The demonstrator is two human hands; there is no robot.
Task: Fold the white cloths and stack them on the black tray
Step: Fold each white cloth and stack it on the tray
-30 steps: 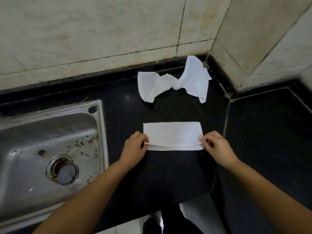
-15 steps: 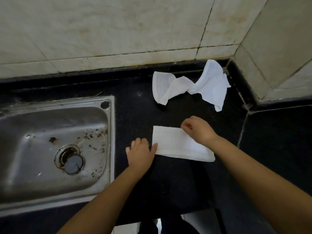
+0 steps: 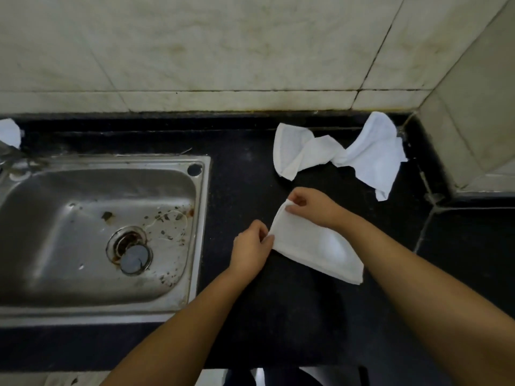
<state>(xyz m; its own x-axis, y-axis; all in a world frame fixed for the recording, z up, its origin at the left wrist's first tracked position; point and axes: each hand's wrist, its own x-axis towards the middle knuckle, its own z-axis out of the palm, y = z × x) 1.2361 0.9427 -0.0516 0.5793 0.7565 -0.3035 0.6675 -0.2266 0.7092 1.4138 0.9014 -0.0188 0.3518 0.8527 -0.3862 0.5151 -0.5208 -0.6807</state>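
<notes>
A folded white cloth point(image 3: 312, 243) lies slanted on the black counter right of the sink. My left hand point(image 3: 252, 246) pinches its near left corner. My right hand point(image 3: 312, 206) pinches its far left corner, lifting that end slightly; my right forearm crosses over part of the cloth. A second white cloth point(image 3: 359, 156), crumpled and twisted in the middle, lies near the back wall by the corner. A scrap of another white cloth point(image 3: 9, 132) shows at the far left edge. No tray is distinguishable from the black surface.
A stainless steel sink point(image 3: 92, 232) with a drain fills the left side. The black counter point(image 3: 278, 316) runs to a tiled wall behind and a tiled corner point(image 3: 468, 121) at the right. The counter's front edge is near the bottom of the view.
My right hand crossed from the cloth's right end to its far left corner. The cloth turned from straight to slanted, and both hands now pinch its left end. The view shifted left.
</notes>
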